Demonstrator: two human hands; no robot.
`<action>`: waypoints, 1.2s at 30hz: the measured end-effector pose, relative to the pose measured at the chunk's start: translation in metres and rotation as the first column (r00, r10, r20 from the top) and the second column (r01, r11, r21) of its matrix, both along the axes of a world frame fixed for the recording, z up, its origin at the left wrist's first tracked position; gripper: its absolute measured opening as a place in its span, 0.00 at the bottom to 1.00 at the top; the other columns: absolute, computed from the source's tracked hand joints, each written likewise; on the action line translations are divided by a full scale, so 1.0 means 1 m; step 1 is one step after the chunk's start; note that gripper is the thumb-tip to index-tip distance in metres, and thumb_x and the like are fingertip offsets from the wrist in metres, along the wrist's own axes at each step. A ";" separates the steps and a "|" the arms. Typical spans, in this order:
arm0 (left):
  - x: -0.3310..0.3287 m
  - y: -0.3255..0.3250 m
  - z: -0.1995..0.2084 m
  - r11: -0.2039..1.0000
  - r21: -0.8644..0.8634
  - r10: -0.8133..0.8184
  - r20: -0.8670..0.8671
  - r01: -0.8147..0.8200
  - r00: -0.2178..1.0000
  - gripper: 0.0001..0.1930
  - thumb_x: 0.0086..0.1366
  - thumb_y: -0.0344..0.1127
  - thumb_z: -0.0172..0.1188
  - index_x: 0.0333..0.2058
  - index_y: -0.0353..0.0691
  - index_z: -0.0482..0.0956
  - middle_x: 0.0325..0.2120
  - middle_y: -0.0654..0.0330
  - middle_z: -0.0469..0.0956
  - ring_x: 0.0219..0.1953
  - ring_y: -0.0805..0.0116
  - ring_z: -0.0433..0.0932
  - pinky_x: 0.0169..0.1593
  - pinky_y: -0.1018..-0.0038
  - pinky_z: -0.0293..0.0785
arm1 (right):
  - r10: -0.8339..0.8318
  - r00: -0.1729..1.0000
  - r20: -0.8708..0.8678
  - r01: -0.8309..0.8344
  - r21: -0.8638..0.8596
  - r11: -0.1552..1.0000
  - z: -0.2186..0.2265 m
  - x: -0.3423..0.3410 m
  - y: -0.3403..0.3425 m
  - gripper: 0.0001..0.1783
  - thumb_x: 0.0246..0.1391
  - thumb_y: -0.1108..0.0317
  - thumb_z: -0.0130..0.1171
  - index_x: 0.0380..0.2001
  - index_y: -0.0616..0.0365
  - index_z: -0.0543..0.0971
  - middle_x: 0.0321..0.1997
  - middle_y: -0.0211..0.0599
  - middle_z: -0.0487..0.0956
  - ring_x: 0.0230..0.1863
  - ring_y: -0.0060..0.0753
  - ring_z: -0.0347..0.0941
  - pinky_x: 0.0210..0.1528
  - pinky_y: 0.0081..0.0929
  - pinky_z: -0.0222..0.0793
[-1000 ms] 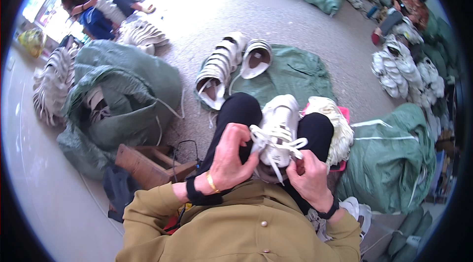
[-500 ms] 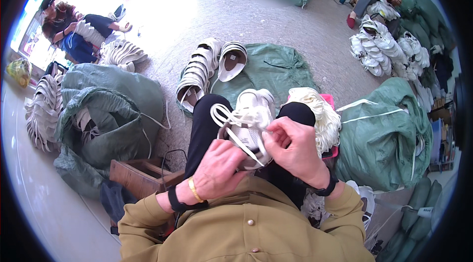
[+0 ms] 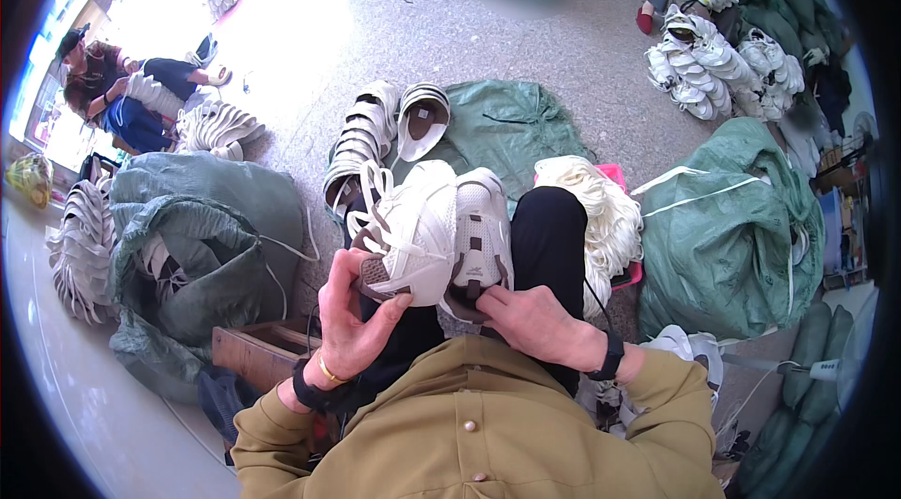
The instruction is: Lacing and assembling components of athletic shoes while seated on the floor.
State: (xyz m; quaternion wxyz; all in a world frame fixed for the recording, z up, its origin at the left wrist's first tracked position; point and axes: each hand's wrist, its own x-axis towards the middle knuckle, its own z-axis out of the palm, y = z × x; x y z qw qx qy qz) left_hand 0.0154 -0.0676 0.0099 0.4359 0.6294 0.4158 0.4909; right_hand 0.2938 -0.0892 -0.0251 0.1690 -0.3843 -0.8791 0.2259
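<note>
Above my lap, two white shoe uppers sit side by side. My left hand grips the heel of the laced shoe upper, which is tipped on its side, its white lace looped at its left. The second shoe upper has its brown-lined opening toward me. My right hand pinches the edge of that opening, with some fingertips hidden inside. By my right knee lies a thick bundle of cream shoelaces in a pink tray.
A row of nested uppers and a single upper lie on a flat green sack. Full green sacks stand at left and right. A wooden box is by my left leg. Two people sit farther off among shoe piles.
My hands have left the lace at the shoe's throat. The laced upper has swung left onto its side in my left hand, while my right hand has moved to the other upper.
</note>
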 end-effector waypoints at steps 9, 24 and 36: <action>0.009 0.001 -0.008 0.990 -0.138 0.066 0.248 -0.032 0.967 0.20 0.63 0.26 0.73 0.47 0.35 0.70 0.41 0.62 0.76 0.44 0.75 0.75 0.50 0.75 0.72 | -0.759 0.321 -0.567 0.355 -0.670 0.651 0.053 0.065 0.015 0.23 0.53 0.73 0.58 0.54 0.68 0.76 0.37 0.30 0.80 0.33 0.18 0.75 0.34 0.20 0.69; 0.000 0.018 -0.005 0.989 -0.146 0.046 0.361 0.008 0.931 0.28 0.66 0.21 0.69 0.61 0.35 0.66 0.55 0.61 0.74 0.59 0.72 0.73 0.64 0.69 0.70 | -0.740 0.057 -0.670 0.115 -0.732 0.672 0.035 0.186 0.046 0.33 0.51 0.62 0.55 0.60 0.67 0.77 0.34 0.27 0.77 0.27 0.16 0.63 0.33 0.18 0.62; -0.012 0.005 -0.042 0.998 0.063 -0.006 0.244 -0.010 0.970 0.43 0.64 0.19 0.69 0.74 0.36 0.58 0.64 0.57 0.71 0.64 0.66 0.71 0.67 0.66 0.67 | -0.706 -0.129 -0.697 0.000 -0.712 0.703 0.006 0.210 0.071 0.26 0.57 0.60 0.51 0.51 0.71 0.79 0.33 0.35 0.78 0.31 0.29 0.71 0.40 0.24 0.67</action>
